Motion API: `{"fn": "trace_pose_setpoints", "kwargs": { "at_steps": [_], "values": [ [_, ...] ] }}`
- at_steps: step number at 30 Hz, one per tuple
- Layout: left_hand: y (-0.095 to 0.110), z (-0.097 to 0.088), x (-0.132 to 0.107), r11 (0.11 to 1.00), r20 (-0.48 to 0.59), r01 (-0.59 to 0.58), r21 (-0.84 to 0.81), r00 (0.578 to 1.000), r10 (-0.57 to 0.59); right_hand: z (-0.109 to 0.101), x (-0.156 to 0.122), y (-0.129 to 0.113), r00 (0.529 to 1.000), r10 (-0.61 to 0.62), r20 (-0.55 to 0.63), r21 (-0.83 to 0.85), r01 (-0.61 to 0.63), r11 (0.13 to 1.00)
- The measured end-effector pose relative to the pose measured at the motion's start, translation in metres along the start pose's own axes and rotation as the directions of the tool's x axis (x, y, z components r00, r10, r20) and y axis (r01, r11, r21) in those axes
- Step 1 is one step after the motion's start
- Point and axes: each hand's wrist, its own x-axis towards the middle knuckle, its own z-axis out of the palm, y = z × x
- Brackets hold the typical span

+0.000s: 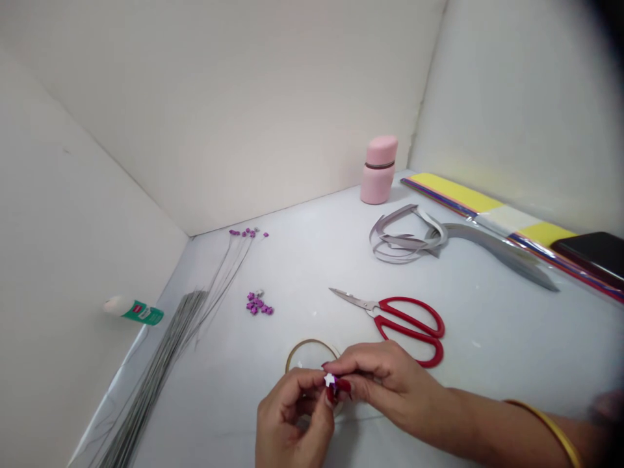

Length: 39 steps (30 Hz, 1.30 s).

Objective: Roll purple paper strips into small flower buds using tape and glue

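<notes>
Both of my hands meet near the front edge of the table. My left hand (292,419) and my right hand (385,383) pinch a tiny white paper star (330,379) between their fingertips. A little purple shows under the star. A roll of clear tape (305,351) lies on the table just behind my fingers, partly hidden by them. Red-handled scissors (400,318) lie closed just beyond my right hand.
Small purple paper stars (258,305) lie in a heap mid-table. Thin wires tipped with purple stars (244,242) fan out from a wire bundle (160,364) at left. A glue bottle (134,311), pink container (379,170), grey paper strips (414,237), coloured paper pack (492,214) and dark phone (592,253) surround them.
</notes>
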Motion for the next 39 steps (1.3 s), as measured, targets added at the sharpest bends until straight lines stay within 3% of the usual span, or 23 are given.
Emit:
{"fn": "trace_pose_setpoints", "kwargs": {
  "at_steps": [5,8,12,20,27,34,39],
  "values": [
    [-0.003,0.001,-0.001,0.998,-0.028,0.025,-0.052,0.999,-0.026,-0.001,-0.001,-0.002,0.998,-0.019,-0.058,-0.074,0.015,0.997],
    [-0.003,0.001,-0.003,0.997,-0.053,-0.077,-0.015,0.996,0.076,0.001,-0.002,0.0,0.996,-0.025,-0.085,-0.11,0.015,0.994],
    [-0.003,0.0,-0.004,0.957,-0.061,-0.241,0.16,0.965,0.253,0.002,-0.003,0.001,0.997,-0.036,-0.075,-0.126,0.026,0.992],
    [-0.002,0.001,-0.004,0.847,-0.05,-0.363,0.388,0.909,0.413,0.002,-0.004,0.001,0.996,-0.088,-0.024,-0.185,0.082,0.979],
    [-0.007,0.002,-0.005,0.854,-0.079,-0.317,0.412,0.922,0.38,0.009,-0.006,-0.001,0.992,-0.11,-0.066,-0.206,0.094,0.974],
    [-0.004,0.001,-0.004,0.952,-0.078,-0.169,0.256,0.978,0.195,0.006,-0.002,0.0,0.994,0.111,-0.019,0.091,-0.108,0.99],
    [-0.002,0.001,-0.004,0.962,-0.027,-0.161,0.218,0.985,0.171,0.003,-0.002,0.001,0.997,0.083,0.004,0.114,-0.083,0.99]
  ]
}}
